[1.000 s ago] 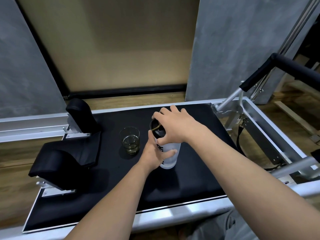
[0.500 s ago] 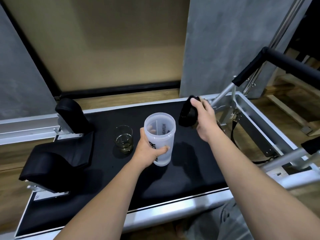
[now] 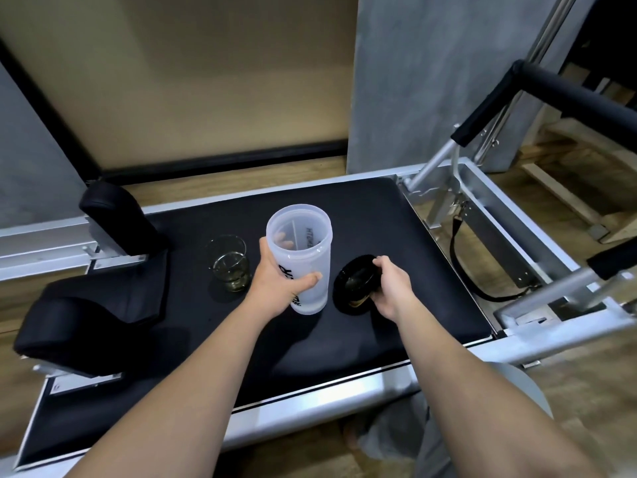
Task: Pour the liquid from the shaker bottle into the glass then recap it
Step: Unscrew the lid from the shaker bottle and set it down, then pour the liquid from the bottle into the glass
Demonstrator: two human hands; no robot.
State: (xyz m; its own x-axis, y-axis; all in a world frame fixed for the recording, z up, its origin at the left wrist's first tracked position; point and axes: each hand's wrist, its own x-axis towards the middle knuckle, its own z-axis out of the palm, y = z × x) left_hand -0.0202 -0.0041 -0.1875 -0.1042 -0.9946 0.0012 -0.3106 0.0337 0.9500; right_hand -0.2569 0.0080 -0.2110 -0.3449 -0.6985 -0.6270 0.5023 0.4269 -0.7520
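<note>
The translucent white shaker bottle [image 3: 303, 257] with black lettering stands uncapped and upright on the black padded carriage [image 3: 396, 236]. My left hand [image 3: 279, 281] is wrapped around its lower half. My right hand [image 3: 391, 288] holds the black round cap [image 3: 356, 282] low over the pad, just right of the bottle; whether the cap rests on the pad I cannot tell. A short clear glass [image 3: 231, 267] with a little yellowish liquid at its bottom stands left of the bottle, a small gap from my left hand.
A black shoulder rest [image 3: 117, 219] and a black headrest [image 3: 79, 326] sit at the left of the carriage. Silver frame rails [image 3: 510, 236], a black strap [image 3: 458, 257] and a padded foot bar [image 3: 568, 94] lie to the right. Wooden floor surrounds the machine.
My right hand took the cap off the bottle, swung it out to the right, then brought it down low beside the bottle. My left hand kept its hold on the bottle.
</note>
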